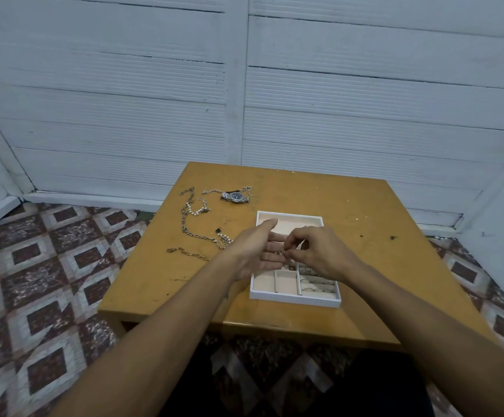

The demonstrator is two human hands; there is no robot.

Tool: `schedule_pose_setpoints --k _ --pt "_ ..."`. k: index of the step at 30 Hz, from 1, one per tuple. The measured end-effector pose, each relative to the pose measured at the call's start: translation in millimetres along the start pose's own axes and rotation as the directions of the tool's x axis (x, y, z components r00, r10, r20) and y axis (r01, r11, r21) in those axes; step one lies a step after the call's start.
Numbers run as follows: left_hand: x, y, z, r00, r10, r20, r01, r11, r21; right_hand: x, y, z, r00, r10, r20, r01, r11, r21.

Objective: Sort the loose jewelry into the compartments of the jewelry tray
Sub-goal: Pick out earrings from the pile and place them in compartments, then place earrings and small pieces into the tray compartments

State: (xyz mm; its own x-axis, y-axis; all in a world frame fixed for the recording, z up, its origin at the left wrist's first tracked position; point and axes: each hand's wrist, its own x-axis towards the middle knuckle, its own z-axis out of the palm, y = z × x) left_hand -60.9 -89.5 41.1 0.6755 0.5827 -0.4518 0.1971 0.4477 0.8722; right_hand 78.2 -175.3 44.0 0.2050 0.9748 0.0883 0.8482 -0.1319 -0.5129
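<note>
The left hand (pixel 258 251) lies palm-up with its fingers straight and relaxed, carrying small gold-toned jewelry pieces (pixel 281 251). The right hand (pixel 319 254) pinches one of them between thumb and curled fingertips. Both hover over the white rectangular jewelry tray with beige lining (pixel 292 299). It sits on a worn yellow-brown wooden table (pixel 380 236). Left of it lie a long metal link chain (pixel 186 225), a pearl strand (pixel 195 211) and a silver wristwatch (pixel 235 197). Behind is a white slatted wall (pixel 124 100), below a patterned tile floor (pixel 34 266).

Scuffed matt wooden table (pixel 350 206), shiny metal watch (pixel 235 196) and chains (pixel 188 224), tray (pixel 295 298) looks smooth white outside, soft beige lining.
</note>
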Motion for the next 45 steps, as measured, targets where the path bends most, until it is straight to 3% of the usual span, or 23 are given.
schedule_pose_setpoints --k 11,20,24,27,34,39,45 --pt "-8 4 -2 1.0 0.002 -0.008 -0.001 0.992 0.122 -15 3 -2 1.0 0.029 0.005 -0.029 0.999 0.031" --pt "-23 -7 -20 0.957 0.269 -0.111 -0.237 0.941 0.241 -12 -10 6 0.999 0.031 0.026 -0.033 0.996 0.079" --pt "-43 -18 -44 0.854 0.487 -0.181 -0.324 0.772 0.546 -2 -26 16 0.999 -0.021 0.039 0.017 0.995 0.096" --pt "-55 -30 -69 0.797 0.572 -0.194 -0.315 0.668 0.675 9 -42 27 0.998 -0.054 0.027 0.051 0.994 0.098" --pt "-68 -52 -126 0.714 0.646 -0.271 -0.121 0.494 0.861 35 -82 64 0.993 -0.101 0.061 0.11 0.982 -0.157" --pt "-64 -73 -149 0.721 0.642 -0.261 -0.001 0.377 0.926 42 -96 84 0.984 -0.075 0.159 0.13 0.921 -0.367" --pt "-66 -85 -146 0.745 0.628 -0.224 0.066 0.265 0.962 43 -97 95 0.987 0.014 0.163 0.053 0.914 -0.402"
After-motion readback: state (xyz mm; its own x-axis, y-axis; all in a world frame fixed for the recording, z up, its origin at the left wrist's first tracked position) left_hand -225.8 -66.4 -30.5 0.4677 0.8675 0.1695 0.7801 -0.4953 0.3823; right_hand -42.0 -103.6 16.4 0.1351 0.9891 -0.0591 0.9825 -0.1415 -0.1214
